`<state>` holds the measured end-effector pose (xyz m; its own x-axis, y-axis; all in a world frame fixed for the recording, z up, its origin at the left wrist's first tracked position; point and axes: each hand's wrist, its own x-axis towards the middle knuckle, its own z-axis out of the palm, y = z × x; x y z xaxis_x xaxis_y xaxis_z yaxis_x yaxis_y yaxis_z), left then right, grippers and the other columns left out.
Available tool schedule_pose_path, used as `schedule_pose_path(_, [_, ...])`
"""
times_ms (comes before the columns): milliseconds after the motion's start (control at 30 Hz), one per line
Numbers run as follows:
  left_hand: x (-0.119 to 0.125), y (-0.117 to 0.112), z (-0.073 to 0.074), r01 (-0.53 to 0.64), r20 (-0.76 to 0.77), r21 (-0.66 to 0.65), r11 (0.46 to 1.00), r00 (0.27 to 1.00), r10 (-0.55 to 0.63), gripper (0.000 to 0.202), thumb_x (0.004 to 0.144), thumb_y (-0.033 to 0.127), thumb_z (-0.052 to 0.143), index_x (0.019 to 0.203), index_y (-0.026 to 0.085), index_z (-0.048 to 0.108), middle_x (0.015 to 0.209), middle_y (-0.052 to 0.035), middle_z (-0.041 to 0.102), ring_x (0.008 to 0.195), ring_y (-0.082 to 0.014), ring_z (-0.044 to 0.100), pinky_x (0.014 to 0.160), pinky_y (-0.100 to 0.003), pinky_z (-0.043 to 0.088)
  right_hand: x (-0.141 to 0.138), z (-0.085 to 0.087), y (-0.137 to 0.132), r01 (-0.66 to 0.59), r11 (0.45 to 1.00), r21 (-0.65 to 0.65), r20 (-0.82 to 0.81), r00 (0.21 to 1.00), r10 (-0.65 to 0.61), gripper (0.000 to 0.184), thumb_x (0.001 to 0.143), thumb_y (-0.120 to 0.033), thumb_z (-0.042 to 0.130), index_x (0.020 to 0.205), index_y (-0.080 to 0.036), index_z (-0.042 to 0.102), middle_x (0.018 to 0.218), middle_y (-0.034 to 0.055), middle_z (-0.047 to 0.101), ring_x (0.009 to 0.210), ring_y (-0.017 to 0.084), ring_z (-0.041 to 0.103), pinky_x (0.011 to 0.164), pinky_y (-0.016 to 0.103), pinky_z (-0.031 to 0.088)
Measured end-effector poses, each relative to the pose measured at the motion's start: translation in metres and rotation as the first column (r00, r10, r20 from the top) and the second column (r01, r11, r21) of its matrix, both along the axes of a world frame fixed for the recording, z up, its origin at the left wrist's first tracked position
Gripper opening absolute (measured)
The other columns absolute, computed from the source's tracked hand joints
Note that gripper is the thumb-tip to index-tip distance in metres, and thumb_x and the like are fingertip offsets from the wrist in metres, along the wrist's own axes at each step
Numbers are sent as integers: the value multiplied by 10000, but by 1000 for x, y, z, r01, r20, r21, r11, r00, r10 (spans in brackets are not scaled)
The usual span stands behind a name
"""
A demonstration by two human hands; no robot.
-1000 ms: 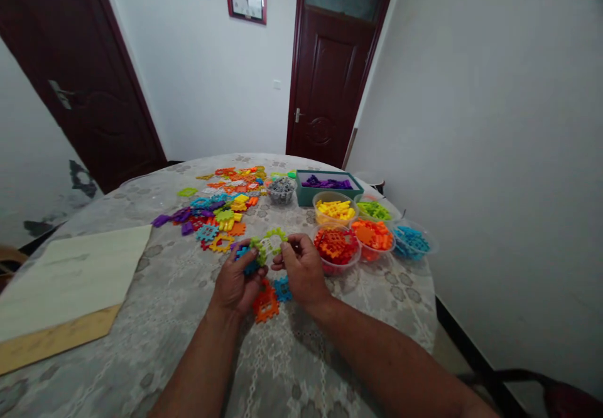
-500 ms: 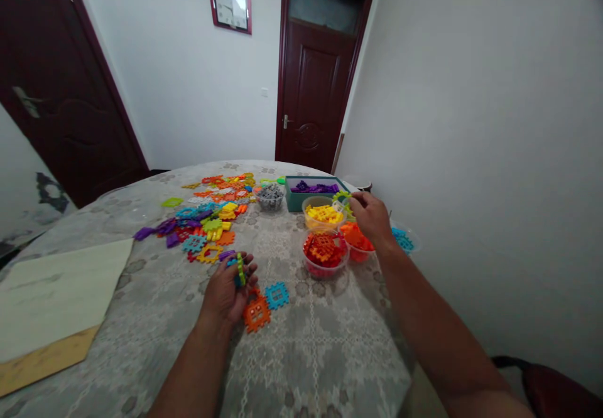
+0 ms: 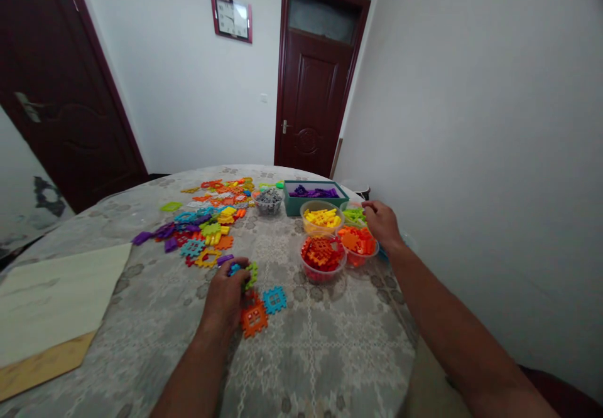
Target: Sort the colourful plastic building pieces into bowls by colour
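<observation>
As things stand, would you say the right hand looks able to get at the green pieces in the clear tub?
Probably yes: the right hand is close beside the green pieces, and nothing seems to cover them.

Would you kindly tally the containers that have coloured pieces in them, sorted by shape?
Rectangular box, holding purple pieces: 1
Round tubs, holding grey, yellow, light-green, mainly red, orange and blue pieces (blue mostly hidden by the right arm): 6
Total: 7
</observation>
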<state>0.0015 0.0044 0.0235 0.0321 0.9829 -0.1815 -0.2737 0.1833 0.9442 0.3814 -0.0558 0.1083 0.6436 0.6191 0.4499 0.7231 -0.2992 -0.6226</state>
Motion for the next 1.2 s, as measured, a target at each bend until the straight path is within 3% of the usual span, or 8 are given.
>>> schedule_pose_path(133, [0, -2, 4, 44, -45, 5, 999, 998, -44, 386, 586, 224, 739, 969, 234, 699, 882, -14, 651, 576, -132, 568, 436, -221, 448, -69, -13, -20, -279, 959, 52, 10, 960, 279, 321, 936, -288, 523, 1113, -193, 774, 1142, 77, 783, 1051, 229, 712, 986, 360, 523])
schedule_pose_path(267, [-1, -4, 6, 74, -106, 59, 995, 992, -68, 403, 615, 278, 761, 1011, 233, 700, 931, -18, 675, 623, -140, 597, 488, -230, 461, -150, -23, -40, -605, 796, -19, -81, 795, 602, 255, 972, -284, 566, 1134, -212, 749, 1132, 69, 777, 1014, 207, 715, 936, 343, 531])
schedule_pose_path(333, [-1, -6, 7, 118, -136, 102, 988, 985, -103, 412, 634, 311, 788, 1028, 227, 700, 916, -16, 680, 628, -143, 600, 515, -239, 465, -181, -29, -45, -682, 730, -44, -149, 727, 671, 261, 975, -284, 602, 1195, -213, 724, 1124, 69, 772, 926, 190, 716, 866, 329, 540])
schedule_pose_path(500, [2, -12, 8, 196, -222, 242, 950, 965, -142, 343, 681, 304, 775, 1002, 202, 713, 920, -18, 696, 740, -166, 622, 642, -262, 495, -221, -48, -42, -748, 661, -53, -273, 648, 711, 390, 955, -268, 666, 1343, -238, 644, 1077, 50, 766, 889, 185, 713, 798, 317, 528])
schedule_pose_path(667, [4, -14, 8, 227, -270, 286, 931, 951, -149, 297, 714, 262, 733, 1005, 201, 717, 902, -8, 700, 770, -179, 622, 714, -284, 502, -229, -65, -33, -729, 675, 115, -397, 589, 704, 336, 930, -231, 645, 1266, -245, 644, 910, -9, 717, 809, 165, 677, 731, 285, 514])
schedule_pose_path(867, [7, -17, 6, 236, -246, 322, 917, 956, -159, 250, 706, 218, 754, 956, 214, 735, 918, -21, 708, 829, -193, 637, 763, -288, 508, -228, -78, -33, -680, 690, 249, -550, 487, 678, 295, 897, -294, 669, 1181, -228, 618, 944, 3, 686, 822, 172, 667, 697, 279, 533])
schedule_pose_path(1033, [7, -15, 6, 196, 90, 181, 964, 972, -215, 267, 678, 211, 773, 939, 206, 720, 973, -46, 692, 777, -180, 649, 610, -260, 495, -206, -66, -37, -650, 738, 180, -478, 599, 643, 294, 879, -275, 619, 1168, -226, 635, 842, -18, 650, 736, 166, 631, 650, 276, 502])
schedule_pose_path(1200, [0, -8, 10, 152, 428, -10, 988, 894, -133, 315, 705, 213, 746, 1014, 152, 724, 1014, -91, 696, 750, -172, 669, 542, -246, 500, -132, -31, -33, -500, 854, 143, -251, 816, 520, 366, 900, -356, 619, 1230, -209, 680, 899, 15, 695, 757, 169, 633, 692, 288, 510])
